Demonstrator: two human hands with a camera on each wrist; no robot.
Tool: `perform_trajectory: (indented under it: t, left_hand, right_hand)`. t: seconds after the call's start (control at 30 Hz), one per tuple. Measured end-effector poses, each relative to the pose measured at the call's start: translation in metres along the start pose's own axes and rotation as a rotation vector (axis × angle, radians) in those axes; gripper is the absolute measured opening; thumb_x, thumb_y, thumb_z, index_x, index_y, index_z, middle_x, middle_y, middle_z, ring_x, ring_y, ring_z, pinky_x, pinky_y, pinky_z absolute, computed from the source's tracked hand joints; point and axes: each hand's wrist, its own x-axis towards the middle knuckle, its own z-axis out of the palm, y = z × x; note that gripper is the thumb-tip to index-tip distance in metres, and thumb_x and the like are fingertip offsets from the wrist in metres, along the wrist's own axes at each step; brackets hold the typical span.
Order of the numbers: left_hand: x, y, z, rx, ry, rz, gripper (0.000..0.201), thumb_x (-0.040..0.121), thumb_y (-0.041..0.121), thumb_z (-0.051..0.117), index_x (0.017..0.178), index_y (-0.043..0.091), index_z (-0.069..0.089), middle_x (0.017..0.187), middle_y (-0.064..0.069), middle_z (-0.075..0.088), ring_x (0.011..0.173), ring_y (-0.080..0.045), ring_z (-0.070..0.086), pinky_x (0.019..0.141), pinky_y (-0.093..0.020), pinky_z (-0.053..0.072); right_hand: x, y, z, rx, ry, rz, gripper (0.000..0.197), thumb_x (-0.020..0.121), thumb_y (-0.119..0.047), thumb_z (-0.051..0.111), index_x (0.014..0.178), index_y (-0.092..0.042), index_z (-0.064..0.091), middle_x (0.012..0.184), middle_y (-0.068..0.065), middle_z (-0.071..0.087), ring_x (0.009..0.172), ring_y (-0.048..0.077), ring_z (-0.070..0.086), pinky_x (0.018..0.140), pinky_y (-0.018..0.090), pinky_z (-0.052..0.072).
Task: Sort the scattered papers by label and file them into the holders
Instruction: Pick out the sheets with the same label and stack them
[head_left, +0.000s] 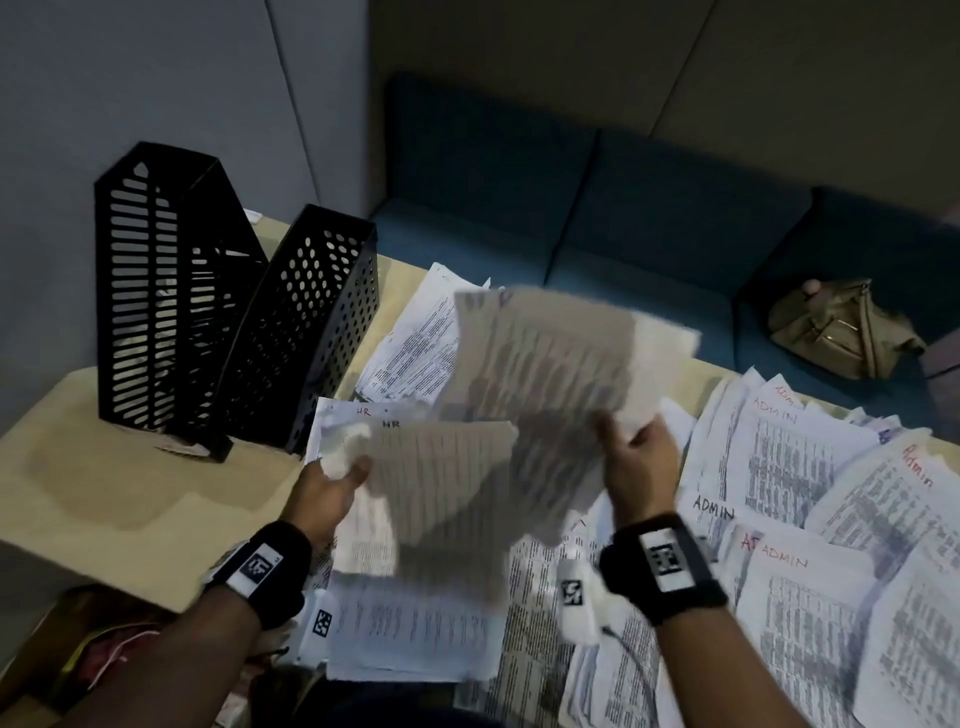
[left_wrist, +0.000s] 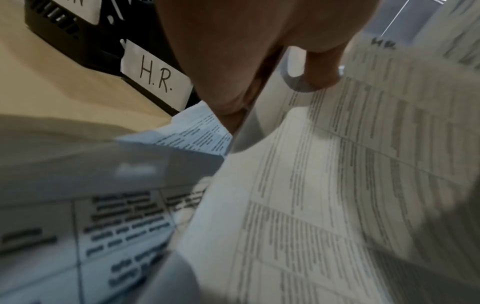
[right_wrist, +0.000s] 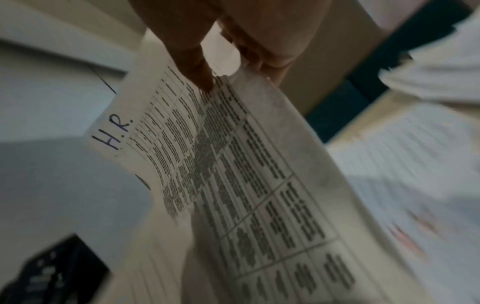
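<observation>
Two black perforated file holders (head_left: 171, 291) (head_left: 311, 322) stand at the table's left; one carries a white "H.R." tag (left_wrist: 155, 78). My left hand (head_left: 337, 483) pinches the edge of a printed sheet (head_left: 441, 483) (left_wrist: 324, 185) lifted over the table. My right hand (head_left: 636, 457) pinches sheets marked "H.R." (head_left: 545, 353) (right_wrist: 228, 164), raised and blurred, above the pile. More HR-marked papers (head_left: 363, 415) lie beside the holders. Papers marked "ADMIN" (head_left: 779, 457) cover the table's right side.
The beige table (head_left: 104, 493) is bare at the left in front of the holders. A blue sofa (head_left: 571, 208) runs behind the table, with an olive bag (head_left: 841, 327) on it. Grey wall panels (head_left: 156, 78) stand close behind the holders.
</observation>
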Motion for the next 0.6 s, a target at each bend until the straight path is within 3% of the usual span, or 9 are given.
perform_trajectory:
  t: [0.03,0.13,0.2,0.27,0.33,0.43,0.47,0.53,0.6]
  left_hand:
    - [0.003,-0.001,-0.001,0.014,0.018,0.008,0.019,0.090,0.032,0.063,0.091,0.013,0.068,0.066,-0.002,0.063,0.064,-0.022,0.055,0.062,-0.030,0.041]
    - [0.009,-0.001,0.000,0.123,0.065,0.018,0.043,0.090,0.039,0.061,0.115,0.005,0.061,0.095,-0.016,0.071,0.091,-0.033,0.065,0.078,-0.036,0.049]
    - [0.011,0.002,0.005,0.160,0.092,0.010,0.047,0.094,0.035,0.057,0.126,0.001,0.053,0.100,-0.020,0.067,0.098,-0.035,0.062,0.084,-0.038,0.048]
    - [0.013,0.004,0.010,0.126,0.100,-0.001,0.047,0.095,0.033,0.056,0.131,0.003,0.050,0.115,-0.019,0.064,0.110,-0.035,0.059,0.095,-0.043,0.046]
    - [0.015,0.007,0.014,0.137,0.096,0.000,0.045,0.095,0.033,0.056,0.129,0.004,0.052,0.122,-0.018,0.063,0.114,-0.035,0.058,0.098,-0.043,0.046]
    - [0.020,0.009,0.018,0.187,0.077,0.025,0.039,0.094,0.031,0.057,0.114,-0.002,0.059,0.105,-0.019,0.067,0.095,-0.031,0.063,0.078,-0.032,0.048]
    - [0.020,0.011,0.022,0.179,0.055,0.045,0.033,0.095,0.030,0.057,0.104,-0.002,0.060,0.092,-0.018,0.067,0.081,-0.027,0.061,0.066,-0.027,0.046]
    - [0.017,0.016,0.028,0.170,0.019,0.079,0.028,0.095,0.028,0.057,0.082,0.003,0.060,0.067,-0.010,0.061,0.058,-0.021,0.052,0.048,-0.022,0.040]
    - [0.017,0.017,0.030,0.129,-0.045,0.083,0.028,0.092,0.030,0.060,0.076,0.006,0.064,0.064,-0.006,0.062,0.060,-0.022,0.055,0.053,-0.023,0.042]
  right_hand:
    - [0.008,-0.016,-0.013,0.092,0.054,-0.053,0.017,0.085,-0.020,0.068,0.098,-0.013,0.059,0.080,0.001,0.064,0.068,0.004,0.060,0.062,0.012,0.045]
    - [0.018,-0.053,-0.051,0.267,0.134,-0.210,0.020,0.086,-0.015,0.064,0.103,-0.026,0.058,0.104,0.004,0.067,0.095,0.017,0.065,0.080,0.028,0.052]
    - [0.015,-0.071,-0.071,0.241,0.127,-0.277,0.013,0.084,-0.019,0.068,0.093,-0.023,0.059,0.088,0.006,0.067,0.082,0.024,0.066,0.070,0.033,0.054]
    - [0.010,-0.077,-0.084,0.203,0.110,-0.307,0.014,0.080,-0.018,0.070,0.080,-0.009,0.058,0.063,0.005,0.060,0.056,0.014,0.056,0.053,0.026,0.046]
    - [0.006,-0.071,-0.087,0.229,0.065,-0.295,0.017,0.079,-0.016,0.071,0.082,-0.006,0.058,0.057,0.001,0.053,0.046,0.004,0.045,0.046,0.017,0.038]
    - [0.004,-0.047,-0.072,0.332,-0.129,-0.176,0.024,0.082,-0.005,0.069,0.100,-0.019,0.060,0.076,-0.010,0.068,0.064,0.006,0.060,0.060,0.016,0.051]
    - [0.006,-0.035,-0.063,0.362,-0.183,-0.122,0.031,0.082,0.002,0.067,0.106,-0.017,0.059,0.087,-0.007,0.071,0.075,0.009,0.065,0.068,0.019,0.054]
    - [0.011,-0.003,-0.039,0.300,-0.223,-0.020,0.035,0.081,0.008,0.065,0.107,-0.014,0.058,0.096,0.001,0.071,0.081,0.010,0.067,0.072,0.023,0.054]
    - [0.011,0.033,-0.010,0.179,-0.255,0.117,0.031,0.080,0.005,0.068,0.101,-0.017,0.059,0.097,0.007,0.070,0.079,0.014,0.066,0.071,0.027,0.052]
